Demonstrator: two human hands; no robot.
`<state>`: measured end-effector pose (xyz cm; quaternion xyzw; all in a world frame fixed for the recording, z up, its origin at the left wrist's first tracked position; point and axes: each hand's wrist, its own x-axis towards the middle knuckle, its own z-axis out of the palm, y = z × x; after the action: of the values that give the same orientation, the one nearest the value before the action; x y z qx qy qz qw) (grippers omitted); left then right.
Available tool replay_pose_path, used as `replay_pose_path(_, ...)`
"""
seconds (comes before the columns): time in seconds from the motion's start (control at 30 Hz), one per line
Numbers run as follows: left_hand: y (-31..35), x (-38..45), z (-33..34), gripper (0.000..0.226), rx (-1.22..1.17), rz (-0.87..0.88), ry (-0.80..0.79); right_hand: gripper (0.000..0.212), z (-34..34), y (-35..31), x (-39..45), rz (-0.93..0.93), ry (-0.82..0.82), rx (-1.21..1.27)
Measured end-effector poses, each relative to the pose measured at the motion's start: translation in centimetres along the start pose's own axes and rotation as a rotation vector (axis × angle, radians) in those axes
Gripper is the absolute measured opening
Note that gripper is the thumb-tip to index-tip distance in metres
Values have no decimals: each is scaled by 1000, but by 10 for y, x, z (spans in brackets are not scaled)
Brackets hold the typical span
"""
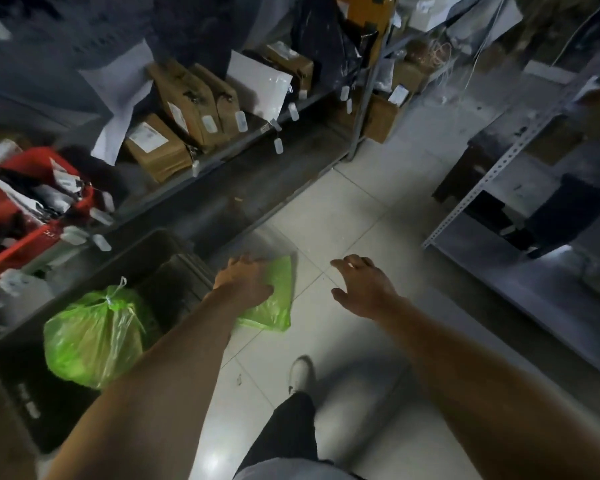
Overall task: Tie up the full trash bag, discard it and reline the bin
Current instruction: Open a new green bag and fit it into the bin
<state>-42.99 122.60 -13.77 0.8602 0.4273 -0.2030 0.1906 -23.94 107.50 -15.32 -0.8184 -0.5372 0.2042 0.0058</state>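
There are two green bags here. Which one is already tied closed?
The full green bag inside the dark bin, with a knot at its top. The flat green bag under the left hand looks empty and unknotted.

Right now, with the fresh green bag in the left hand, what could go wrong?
1. The left hand holds the flat green bag at one side only; it might slip before it is opened.
2. The tied full bag sits in the dark bin, so relining may need it moved first.
3. The right hand hovers, holding nothing.
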Motion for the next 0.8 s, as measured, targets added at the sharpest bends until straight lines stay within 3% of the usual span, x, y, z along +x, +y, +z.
replay_pose_path(0.4, 19, 113, 4, 66, -58, -101, -84, 62, -7, 53, 122, -92, -96, 22)
replay_pose_path(0.8, 56, 198, 66, 60, -229, -354, -58, 58, 27, 113, 255, -428, -175, -104)
